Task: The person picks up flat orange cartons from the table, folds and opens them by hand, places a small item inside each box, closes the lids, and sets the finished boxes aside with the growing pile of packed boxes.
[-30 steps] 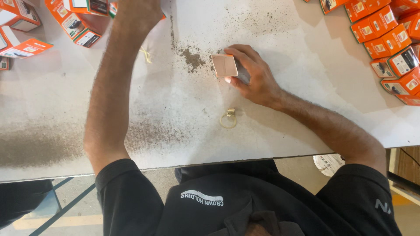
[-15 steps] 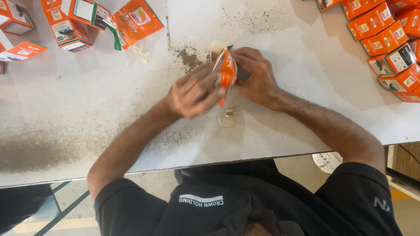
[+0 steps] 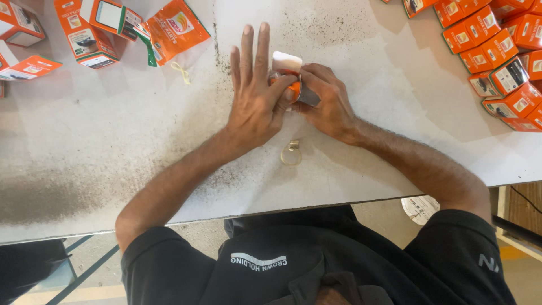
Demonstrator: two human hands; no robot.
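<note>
Table: white worktop (image 3: 113, 141) is carrying everything, its surface showing dark speckled grime near the middle and a smudged patch toward the near left edge.
Finished stack: closed orange cartons (image 3: 497, 51) are lying packed side by side at the far right, well apart from the hands.
Loose stock: open orange cartons (image 3: 84, 34) and a flat orange pouch (image 3: 178, 28) are sitting at the far left, within reach of the left arm.
Left hand (image 3: 257, 101): lying palm down with fingers stretched long and slightly apart, its thumb side pressing against the small orange box (image 3: 285, 85), seemingly to steady it on the table.
Right hand (image 3: 327, 104): curling around the box from the other side, fingers bent and closed on it, probably working a flap.
Box position: between both hands at table centre, its white flap (image 3: 287, 61) standing open at the far end.
Metal ring (image 3: 291, 153): lying just beside the wrists, nearer the body, untouched.
Twist tie (image 3: 180, 72): pale loop resting near the pouch.
</note>
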